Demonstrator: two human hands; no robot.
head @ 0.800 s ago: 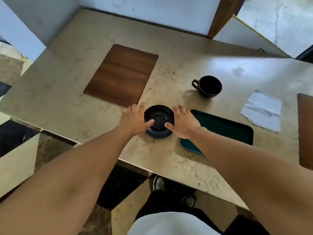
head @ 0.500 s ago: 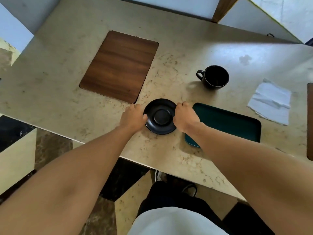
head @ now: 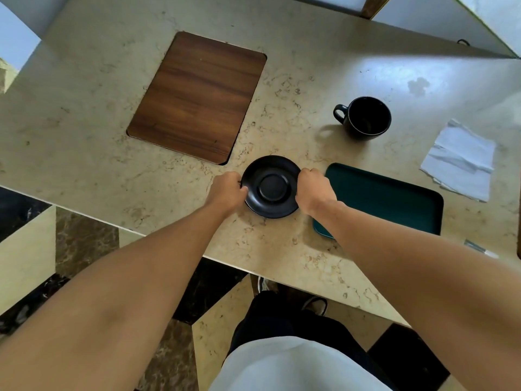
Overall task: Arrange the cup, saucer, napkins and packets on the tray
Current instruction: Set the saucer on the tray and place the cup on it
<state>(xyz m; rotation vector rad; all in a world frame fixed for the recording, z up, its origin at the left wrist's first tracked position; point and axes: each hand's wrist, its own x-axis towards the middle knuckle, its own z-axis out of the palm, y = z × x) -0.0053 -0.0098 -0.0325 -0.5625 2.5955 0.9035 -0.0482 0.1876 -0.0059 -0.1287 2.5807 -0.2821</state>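
You are gripping the black saucer (head: 271, 187) at opposite edges of its rim: your left hand (head: 227, 189) is curled closed on the left edge with the thumb on top, and your right hand (head: 315, 189) is closed on the right edge. The saucer is sitting on the bench (head: 84, 108), just left of the dark green tray (head: 394, 198), whose near left corner is hidden under your right forearm. I cannot tell whether the saucer is already lifting clear of the stone.

To do this step well, be keeping the saucer level as you are raising it, high enough to clear the tray's raised lip, then carrying it right and lowering it flat. Judging by the layout, be leaving tray room for the napkins (head: 459, 159), which are lying beyond the tray's far right corner, and for the small packet (head: 480, 248) showing at the bench's near right. The black cup (head: 366, 118) is standing upright behind the tray, handle pointing left. The wooden board (head: 197, 97) is lying well apart, to the left.
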